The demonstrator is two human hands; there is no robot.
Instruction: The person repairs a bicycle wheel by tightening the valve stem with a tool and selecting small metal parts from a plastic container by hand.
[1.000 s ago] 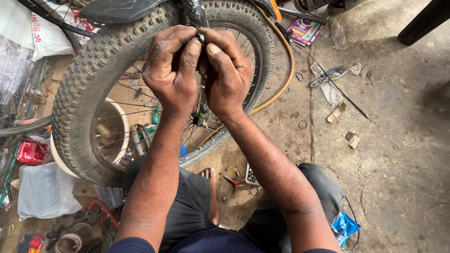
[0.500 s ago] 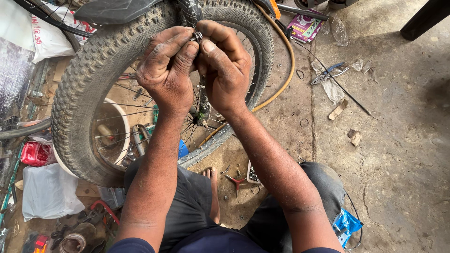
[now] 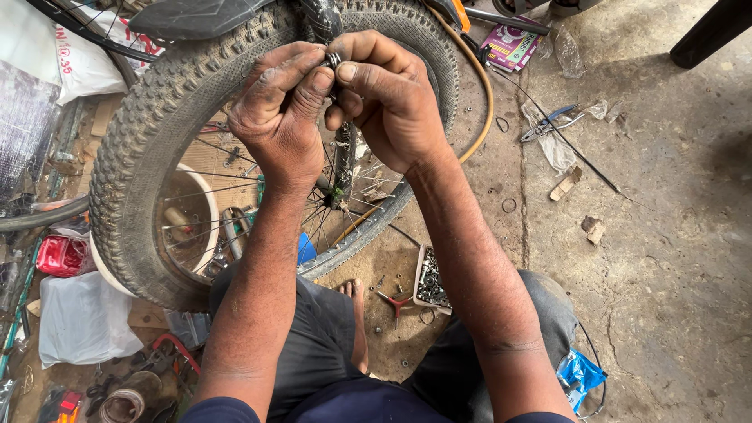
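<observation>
Head | hands (image 3: 341, 110) pinch small ring (image 3: 334, 59) | wheel (image 3: 235, 141) upright

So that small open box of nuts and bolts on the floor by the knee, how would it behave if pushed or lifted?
The small box is probably heavy for its size, being packed with metal bits. It looks open-topped, so tilting it would likely spill them. On the rough concrete floor it should drag, not slide.
</observation>
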